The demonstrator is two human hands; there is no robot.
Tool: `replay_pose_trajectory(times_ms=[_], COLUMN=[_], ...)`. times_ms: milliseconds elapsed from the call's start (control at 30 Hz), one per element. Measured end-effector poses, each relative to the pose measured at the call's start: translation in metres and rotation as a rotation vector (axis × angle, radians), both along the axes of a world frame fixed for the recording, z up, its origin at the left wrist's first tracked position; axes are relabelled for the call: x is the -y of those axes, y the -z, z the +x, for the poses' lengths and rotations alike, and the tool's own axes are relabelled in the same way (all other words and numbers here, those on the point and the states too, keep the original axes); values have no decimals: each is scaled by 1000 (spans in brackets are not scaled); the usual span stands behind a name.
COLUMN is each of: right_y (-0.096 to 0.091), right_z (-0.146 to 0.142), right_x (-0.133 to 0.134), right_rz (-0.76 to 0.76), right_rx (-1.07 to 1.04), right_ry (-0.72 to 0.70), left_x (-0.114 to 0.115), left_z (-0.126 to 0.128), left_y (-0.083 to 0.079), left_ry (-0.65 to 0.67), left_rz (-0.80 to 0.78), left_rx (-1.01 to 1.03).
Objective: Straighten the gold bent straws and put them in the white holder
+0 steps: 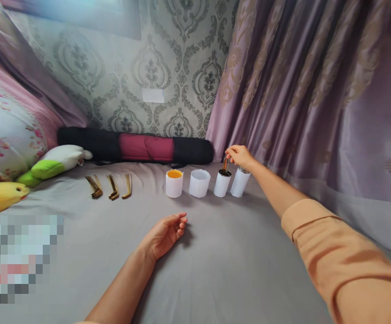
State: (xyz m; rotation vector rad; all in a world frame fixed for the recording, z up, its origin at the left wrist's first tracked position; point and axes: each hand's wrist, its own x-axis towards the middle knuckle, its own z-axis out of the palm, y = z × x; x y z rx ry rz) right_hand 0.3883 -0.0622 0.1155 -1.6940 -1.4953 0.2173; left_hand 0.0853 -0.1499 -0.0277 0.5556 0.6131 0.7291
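Four white cups stand in a row on the grey sheet (215, 270). The leftmost cup (174, 183) has an orange inside, the second cup (199, 182) looks plain white, the third cup (222, 182) is dark inside, and the fourth cup (240, 181) leans slightly. My right hand (240, 155) reaches over the third cup and pinches a thin brown stick (225, 164) that dips into it. My left hand (166, 233) rests on the sheet, palm turned up, fingers loosely curled and holding nothing.
Three golden-brown bundles (110, 186) lie on the sheet left of the cups. A black and maroon roll (137, 147) lies along the patterned wall. Soft toys (51, 165) and a floral pillow sit at the left. Purple curtains (316, 90) hang at the right.
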Motion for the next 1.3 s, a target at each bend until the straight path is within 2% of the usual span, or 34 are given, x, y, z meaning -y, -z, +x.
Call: replay_pose_trajectory(times_ms=[700,1300], right_y=[22,25], right_z=[-3,-3], right_x=[-10,-12], right_rz=[-96,-78], right_rx=[73,154], right_ry=[15,98], left_x=[1,0], left_z=[0,-1], left_y=[-2,-2], left_ry=[-9,-8], left_rz=[-15,-15], left_rx=[-3,-2])
